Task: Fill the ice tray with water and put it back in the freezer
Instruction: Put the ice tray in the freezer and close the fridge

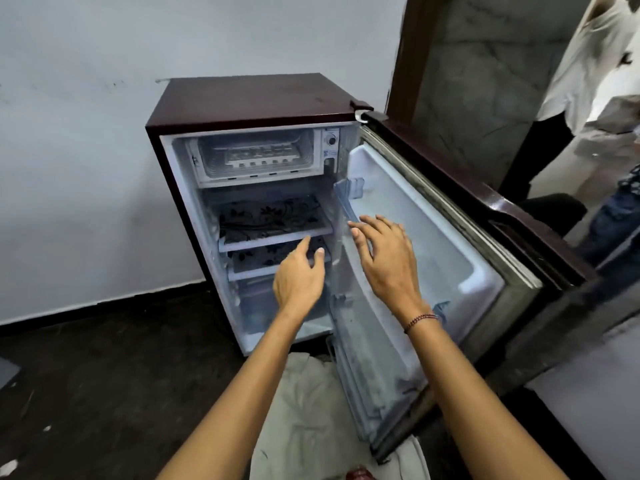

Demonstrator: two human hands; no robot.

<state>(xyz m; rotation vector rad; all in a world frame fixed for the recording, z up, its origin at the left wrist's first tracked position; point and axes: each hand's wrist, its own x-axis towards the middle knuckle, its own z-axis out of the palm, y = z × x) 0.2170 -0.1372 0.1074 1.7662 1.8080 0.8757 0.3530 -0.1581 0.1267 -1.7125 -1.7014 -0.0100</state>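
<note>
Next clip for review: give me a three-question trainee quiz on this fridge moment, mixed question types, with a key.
1. True or false: the ice tray lies inside the freezer compartment at the top of the fridge.
2. Which hand wears a thread bracelet? A) left hand B) right hand
3. Fill in: the fridge door stands ____.

Key: 1 true; 2 B; 3 open. Both hands are empty, fingers spread, in front of the patterned shelves.
</note>
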